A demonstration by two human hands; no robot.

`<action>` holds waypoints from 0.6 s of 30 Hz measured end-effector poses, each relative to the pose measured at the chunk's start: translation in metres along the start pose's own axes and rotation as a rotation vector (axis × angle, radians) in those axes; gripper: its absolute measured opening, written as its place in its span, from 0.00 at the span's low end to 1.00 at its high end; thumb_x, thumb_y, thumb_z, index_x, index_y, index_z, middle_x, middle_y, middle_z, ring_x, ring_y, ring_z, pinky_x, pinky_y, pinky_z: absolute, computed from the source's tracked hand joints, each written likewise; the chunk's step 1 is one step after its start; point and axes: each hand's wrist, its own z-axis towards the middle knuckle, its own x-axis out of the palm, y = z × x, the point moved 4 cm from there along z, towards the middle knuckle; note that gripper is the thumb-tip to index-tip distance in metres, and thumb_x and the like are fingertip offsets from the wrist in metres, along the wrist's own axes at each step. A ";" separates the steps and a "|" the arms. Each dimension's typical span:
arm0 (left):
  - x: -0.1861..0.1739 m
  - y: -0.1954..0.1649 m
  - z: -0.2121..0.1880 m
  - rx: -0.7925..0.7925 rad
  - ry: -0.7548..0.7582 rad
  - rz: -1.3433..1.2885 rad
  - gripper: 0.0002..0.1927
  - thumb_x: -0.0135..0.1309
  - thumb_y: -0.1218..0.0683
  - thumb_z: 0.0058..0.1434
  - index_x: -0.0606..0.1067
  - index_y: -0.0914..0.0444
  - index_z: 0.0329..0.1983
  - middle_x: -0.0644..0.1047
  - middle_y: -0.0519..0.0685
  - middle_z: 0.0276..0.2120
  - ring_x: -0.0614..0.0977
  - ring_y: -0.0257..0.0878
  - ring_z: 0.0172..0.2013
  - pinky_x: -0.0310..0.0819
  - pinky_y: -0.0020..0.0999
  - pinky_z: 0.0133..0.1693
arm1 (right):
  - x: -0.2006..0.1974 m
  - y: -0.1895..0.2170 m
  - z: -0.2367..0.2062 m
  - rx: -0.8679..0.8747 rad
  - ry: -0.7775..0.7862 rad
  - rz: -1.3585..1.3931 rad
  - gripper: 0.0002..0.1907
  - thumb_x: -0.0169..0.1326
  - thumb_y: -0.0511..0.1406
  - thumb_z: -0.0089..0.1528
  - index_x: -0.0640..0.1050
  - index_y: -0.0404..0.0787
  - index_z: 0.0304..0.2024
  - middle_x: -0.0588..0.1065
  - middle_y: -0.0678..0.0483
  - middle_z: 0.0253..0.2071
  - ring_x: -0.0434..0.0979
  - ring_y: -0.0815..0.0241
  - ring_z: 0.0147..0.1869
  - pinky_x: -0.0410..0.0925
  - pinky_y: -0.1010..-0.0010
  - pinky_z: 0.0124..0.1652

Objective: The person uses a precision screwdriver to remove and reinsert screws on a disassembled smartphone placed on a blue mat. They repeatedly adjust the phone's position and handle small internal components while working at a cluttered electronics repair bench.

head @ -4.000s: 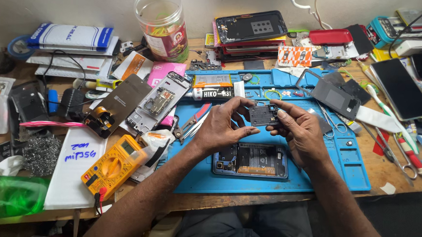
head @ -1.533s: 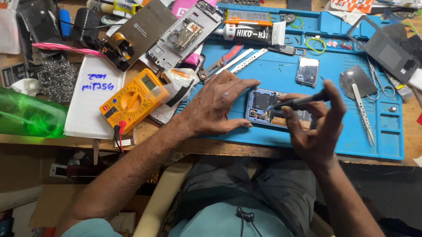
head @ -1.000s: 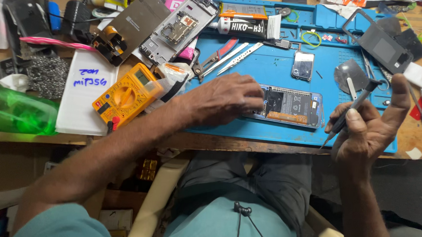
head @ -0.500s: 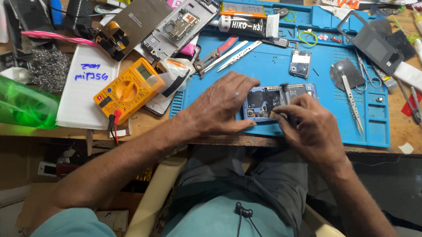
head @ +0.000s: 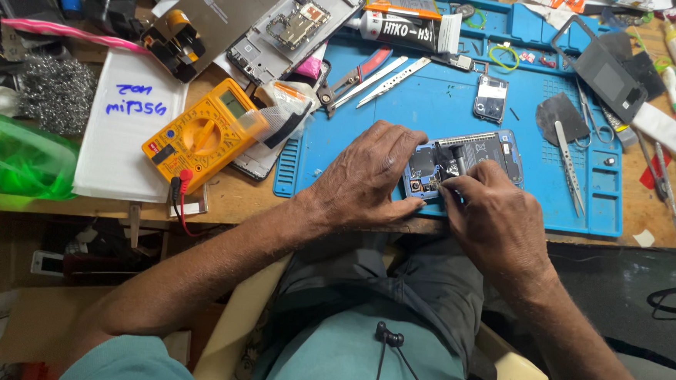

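Opened phone flat on the blue work mat, near the mat's front edge, back cover off. Long axis across the view, left to right, slightly tilted, right end a little farther from the body. Left end, dark with small parts, under the hands; right end free, pointing toward the tweezers.

Left hand spread palm down over the phone's left end, fingers splayed, thumb along the near edge; pressing flat, grasping nothing. Right hand bent over the near edge, fingertips pinched narrow at the phone's inner parts; whether holding a tool or a small part, cannot tell, since the fingers hide it.

Around it: small grey module on the mat beyond the phone, well apart. Dark round pad to the right with the tweezers lying across it. Adhesive tube at the mat's far edge; red-handled cutters and two flat metal pry tools beyond the left hand. Off the mat to the left, yellow multimeter with its red lead, a white box, steel wool, a green bottle. Another bare phone frame farther back.

Phone's look: blue-grey inner frame, ridged strip along the far edge, pale battery panel toward the right. Both hands block the left half.
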 end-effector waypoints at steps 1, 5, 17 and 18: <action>0.000 0.000 0.000 0.001 -0.001 -0.002 0.41 0.69 0.48 0.48 0.66 0.72 0.59 0.74 0.61 0.48 0.75 0.55 0.51 0.73 0.47 0.56 | 0.000 0.002 0.002 0.000 0.014 -0.018 0.09 0.61 0.37 0.62 0.84 0.38 0.41 0.77 0.49 0.38 0.82 0.53 0.34 0.75 0.62 0.33; 0.000 -0.001 0.000 0.003 -0.003 -0.003 0.41 0.69 0.48 0.48 0.66 0.73 0.59 0.73 0.61 0.48 0.75 0.55 0.51 0.72 0.47 0.57 | -0.002 0.005 0.007 0.039 0.105 -0.086 0.10 0.59 0.38 0.63 0.83 0.38 0.41 0.76 0.48 0.38 0.82 0.52 0.34 0.76 0.60 0.33; 0.000 0.000 0.000 -0.018 0.016 -0.019 0.41 0.68 0.47 0.49 0.66 0.73 0.60 0.73 0.61 0.48 0.75 0.56 0.52 0.71 0.48 0.57 | -0.005 0.011 0.011 0.106 0.133 -0.068 0.12 0.57 0.39 0.64 0.82 0.35 0.38 0.75 0.45 0.35 0.82 0.47 0.34 0.75 0.55 0.35; 0.000 0.000 0.000 -0.020 0.017 -0.019 0.41 0.68 0.47 0.49 0.66 0.73 0.60 0.73 0.61 0.48 0.75 0.56 0.52 0.71 0.48 0.57 | -0.004 0.011 0.010 0.109 0.125 -0.053 0.12 0.57 0.39 0.64 0.81 0.34 0.38 0.75 0.45 0.35 0.82 0.48 0.34 0.75 0.56 0.35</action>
